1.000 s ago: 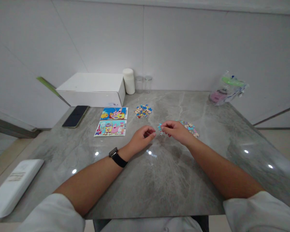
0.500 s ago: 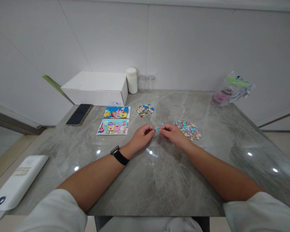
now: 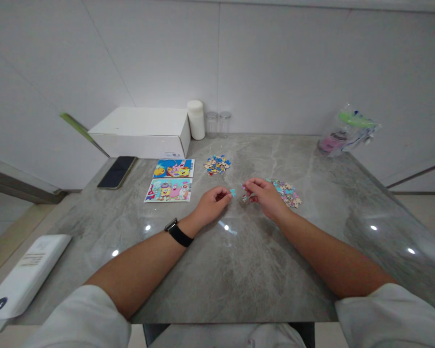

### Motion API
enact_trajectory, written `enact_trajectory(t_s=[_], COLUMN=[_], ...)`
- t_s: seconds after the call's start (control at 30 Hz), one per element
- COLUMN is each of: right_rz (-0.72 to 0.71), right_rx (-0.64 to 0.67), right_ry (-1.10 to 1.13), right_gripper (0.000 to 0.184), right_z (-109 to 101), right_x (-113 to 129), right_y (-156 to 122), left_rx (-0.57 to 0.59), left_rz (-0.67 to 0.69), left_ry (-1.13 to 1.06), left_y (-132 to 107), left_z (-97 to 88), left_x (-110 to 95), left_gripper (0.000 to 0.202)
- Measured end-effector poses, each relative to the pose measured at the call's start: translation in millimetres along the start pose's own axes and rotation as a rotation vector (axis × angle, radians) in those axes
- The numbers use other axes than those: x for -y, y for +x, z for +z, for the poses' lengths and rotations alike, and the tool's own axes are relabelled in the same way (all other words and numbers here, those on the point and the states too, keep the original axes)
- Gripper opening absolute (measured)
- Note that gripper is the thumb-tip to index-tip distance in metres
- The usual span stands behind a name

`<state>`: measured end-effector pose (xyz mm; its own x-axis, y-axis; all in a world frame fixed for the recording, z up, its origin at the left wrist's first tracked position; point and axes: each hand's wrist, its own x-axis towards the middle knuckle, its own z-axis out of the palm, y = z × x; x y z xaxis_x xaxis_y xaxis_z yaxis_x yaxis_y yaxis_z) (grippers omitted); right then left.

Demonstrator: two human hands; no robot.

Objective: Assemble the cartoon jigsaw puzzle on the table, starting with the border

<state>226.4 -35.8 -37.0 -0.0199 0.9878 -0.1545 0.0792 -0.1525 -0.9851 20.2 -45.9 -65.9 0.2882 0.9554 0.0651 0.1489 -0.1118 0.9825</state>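
Note:
My left hand (image 3: 214, 202) pinches a light-blue jigsaw piece (image 3: 232, 192) between thumb and forefinger, just above the table. A short gap to its right, my right hand (image 3: 264, 195) has its fingers closed around a small purplish jigsaw piece (image 3: 243, 186), mostly hidden by the fingertips. Another jigsaw piece (image 3: 244, 198) shows just below those fingers; whether they touch it I cannot tell. Partly behind the right hand lies a pile of pastel jigsaw pieces (image 3: 288, 192). A second pile, of blue and yellow jigsaw pieces (image 3: 217, 165), lies farther back.
Two cartoon picture cards (image 3: 168, 190) lie left of my hands, beside a phone (image 3: 117, 172). Behind them stand a white box (image 3: 141, 135), a white bottle (image 3: 196, 121) and two clear jars (image 3: 224, 124). A plastic bag (image 3: 348, 133) sits back right; a white device (image 3: 29, 273) lies front left.
My right hand has moved rightward, away from the left, and now has a purplish piece at its fingertips. The left hand keeps the light-blue piece in nearly the same place.

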Motion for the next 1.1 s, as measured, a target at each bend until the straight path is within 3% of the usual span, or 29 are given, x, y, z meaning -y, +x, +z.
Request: enact_trajectory(t_s=[0.13, 0.3, 0.43, 0.73, 1.1], right_rz=[-0.056, -0.076, -0.143, -0.419, -0.559], right_rx=[-0.146, -0.165, -0.122, 0.073, 0.134], right_ry=[0.031, 0.013, -0.034, -0.535, -0.588], right_gripper=[0.043, 0.043, 0.037, 0.024, 0.021], right_z=[-9.4, -11.0, -8.9, -0.9, -3.5], right_x=[0.0, -3.7, -6.5, -10.6, -13.0], right_y=[9.7, 13.3, 10.1, -3.4, 0.6], left_rx=[0.0, 0.002, 0.004, 0.036, 0.074], left_rz=[-0.002, -0.012, -0.009, 0.022, 0.061], left_ry=[-0.012, -0.008, 0.001, 0.083, 0.187], left_y=[2.1, 2.2, 0.9, -0.6, -2.3], left_z=[-0.6, -0.4, -0.6, -0.6, 0.2], left_x=[3.3, 2.7, 0.9, 0.0, 1.0], left_gripper=[0.026, 0.029, 0.027, 0.024, 0.023])
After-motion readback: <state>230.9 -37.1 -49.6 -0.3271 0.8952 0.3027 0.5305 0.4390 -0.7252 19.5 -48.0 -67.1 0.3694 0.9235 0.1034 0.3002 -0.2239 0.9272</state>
